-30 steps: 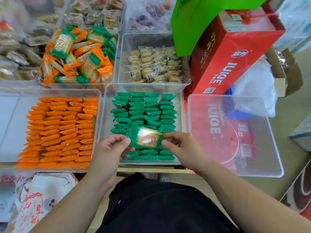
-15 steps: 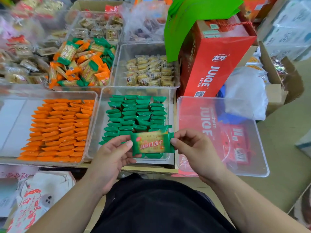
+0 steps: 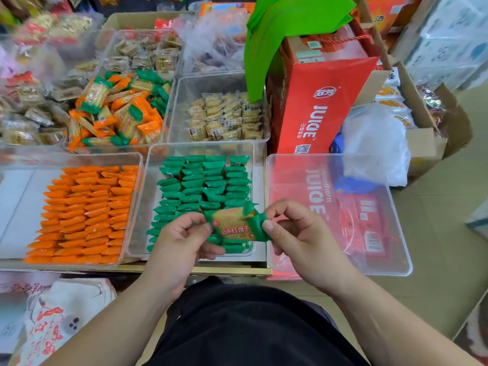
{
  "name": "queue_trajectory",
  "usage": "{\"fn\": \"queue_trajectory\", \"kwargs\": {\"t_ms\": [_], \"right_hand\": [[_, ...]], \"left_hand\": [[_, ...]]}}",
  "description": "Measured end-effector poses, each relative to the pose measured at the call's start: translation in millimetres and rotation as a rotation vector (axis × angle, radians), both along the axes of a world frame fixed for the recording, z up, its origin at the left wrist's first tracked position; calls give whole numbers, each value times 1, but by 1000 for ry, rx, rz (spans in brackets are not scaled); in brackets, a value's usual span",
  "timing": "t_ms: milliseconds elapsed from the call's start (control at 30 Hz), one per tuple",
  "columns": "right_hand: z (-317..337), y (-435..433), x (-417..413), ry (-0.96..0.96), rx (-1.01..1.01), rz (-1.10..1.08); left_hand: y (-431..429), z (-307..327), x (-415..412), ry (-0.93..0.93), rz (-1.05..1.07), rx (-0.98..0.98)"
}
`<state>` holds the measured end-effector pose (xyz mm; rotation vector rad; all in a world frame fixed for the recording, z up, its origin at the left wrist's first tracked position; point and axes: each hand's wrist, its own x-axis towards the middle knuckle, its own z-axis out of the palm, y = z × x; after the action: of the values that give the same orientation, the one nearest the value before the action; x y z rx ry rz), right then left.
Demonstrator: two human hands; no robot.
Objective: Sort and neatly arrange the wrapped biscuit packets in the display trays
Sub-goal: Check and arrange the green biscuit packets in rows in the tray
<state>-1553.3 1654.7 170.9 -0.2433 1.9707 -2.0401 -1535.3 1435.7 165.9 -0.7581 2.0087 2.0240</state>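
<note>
**Held item.** One green-wrapped biscuit packet [image 3: 235, 226] was held above the near edge of the middle tray [image 3: 144, 196], slightly tilted, printed face up. It was clear of the rows beneath it.

**Left hand.** The left hand [image 3: 179, 240] pinched the packet's 9 o'clock end between thumb and curled fingers.

**Right hand.** The right hand [image 3: 298, 237] pinched the green crimped flap at the packet's 3 o'clock end between thumb and forefinger. The other fingers were curled.

**Tray layout, referenced from the held packet.**
- 12 o'clock: the middle tray contained green packets [image 3: 206, 184] in overlapping columns.
- 9 o'clock: the left tray [image 3: 23, 196] contained orange packets [image 3: 87, 215] in similar overlapping columns, grouped toward its right side.
- 3 o'clock: a clear tray [image 3: 390, 233] lay touching the middle tray. Red carton print showed through it.
- 11 o'clock, farther back: a mixed tray [image 3: 169, 101] held orange and green packets in a loose heap.
- 12 o'clock, farther back: a tray of pale packets [image 3: 224, 120] stood behind the middle tray.
- 1 o'clock: a red juice carton [image 3: 317, 109] stood upright, with a green sheet [image 3: 285, 30] over its top.
</note>
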Motion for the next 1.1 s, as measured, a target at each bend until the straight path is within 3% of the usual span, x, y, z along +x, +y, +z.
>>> {"fn": "queue_trajectory", "kwargs": {"t_ms": [67, 233, 433, 533, 700, 767, 933, 1100], "right_hand": [[-1, 5, 3, 33, 41, -18], [-7, 19, 4, 411, 128, -140], [-7, 42, 3, 441, 127, -256], [-13, 52, -1, 416, 166, -297], [-43, 80, -28, 96, 448, -392], [-61, 91, -45, -2, 543, -339], [-115, 96, -82, -222, 705, -194], [-156, 80, -101, -414, 797, -82]], "left_hand": [[9, 1, -5, 37, 11, 19], [33, 7, -26, 95, -25, 224], [56, 2, -44, 104, -186, 204], [61, -14, -52, 76, -302, 2], [57, -50, -67, 220, -830, -817], [56, -63, -71, 297, -997, -1020], [58, -93, -76, 261, -1233, -1287], [54, -108, -71, 284, -1250, -1357]]}}
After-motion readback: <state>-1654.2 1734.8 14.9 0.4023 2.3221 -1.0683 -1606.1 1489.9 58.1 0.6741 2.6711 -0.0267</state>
